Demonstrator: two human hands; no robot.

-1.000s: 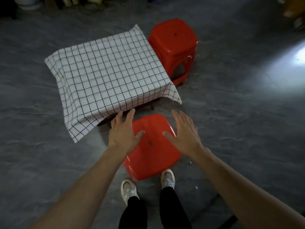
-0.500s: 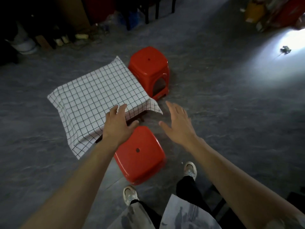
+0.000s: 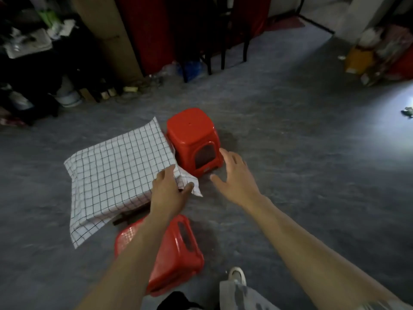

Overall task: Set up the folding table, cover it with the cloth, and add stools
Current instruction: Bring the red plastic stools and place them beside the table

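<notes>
The folding table (image 3: 130, 217) stands under the checked cloth (image 3: 116, 175), with only a dark strip of its frame showing below the hem. One red stool (image 3: 192, 135) sits against the table's far corner, and the second stool (image 3: 178, 251) stands at the table's near side. A second ago both hands lay on that second stool's seat; now they are off it and raised. The left hand (image 3: 169, 193) hovers over the table's near corner, fingers relaxed and apart (whether it brushes the cloth I cannot tell). The right hand (image 3: 237, 177) is spread and empty just beyond that corner. With both stools released, the setup looks finished.
</notes>
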